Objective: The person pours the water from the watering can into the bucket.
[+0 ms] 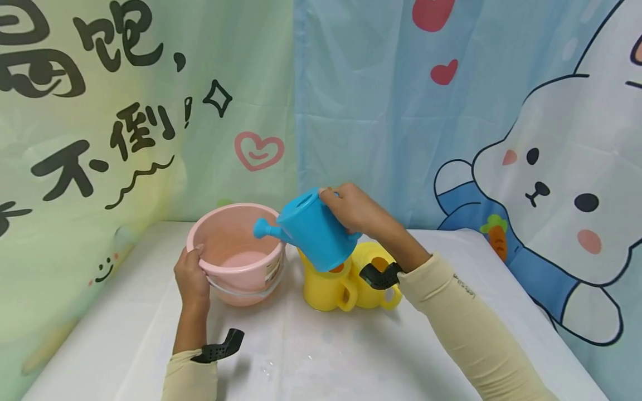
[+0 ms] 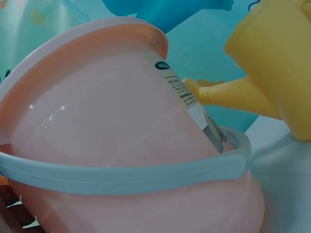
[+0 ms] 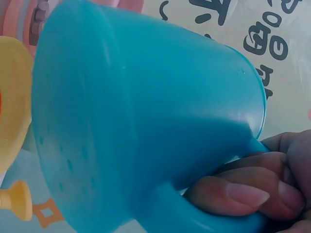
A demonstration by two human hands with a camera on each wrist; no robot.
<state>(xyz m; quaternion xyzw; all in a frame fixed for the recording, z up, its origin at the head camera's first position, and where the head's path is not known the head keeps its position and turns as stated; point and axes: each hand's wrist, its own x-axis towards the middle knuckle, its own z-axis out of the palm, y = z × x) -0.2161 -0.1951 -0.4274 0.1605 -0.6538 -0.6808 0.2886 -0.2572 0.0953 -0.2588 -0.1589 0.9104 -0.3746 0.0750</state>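
Observation:
My right hand [image 1: 348, 206] grips the handle of a blue watering can [image 1: 313, 231], which is held in the air and tilted left. Its spout reaches over the right rim of a pink bucket [image 1: 230, 234]. With thumb on the rim, my left hand [image 1: 193, 273] holds the bucket's left side; the bucket leans a little. The bucket's pale handle [image 2: 121, 177] hangs down across its front in the left wrist view. In the right wrist view, the can's wet-looking base [image 3: 73, 131] faces the camera and my fingers [image 3: 243, 194] curl through the handle.
Two yellow watering cans [image 1: 326, 289] stand side by side on the white table [image 1: 311, 362], just right of the bucket and below the blue can. A few clear drops lie on the tabletop near the front. Behind hangs a printed curtain [image 1: 351, 111].

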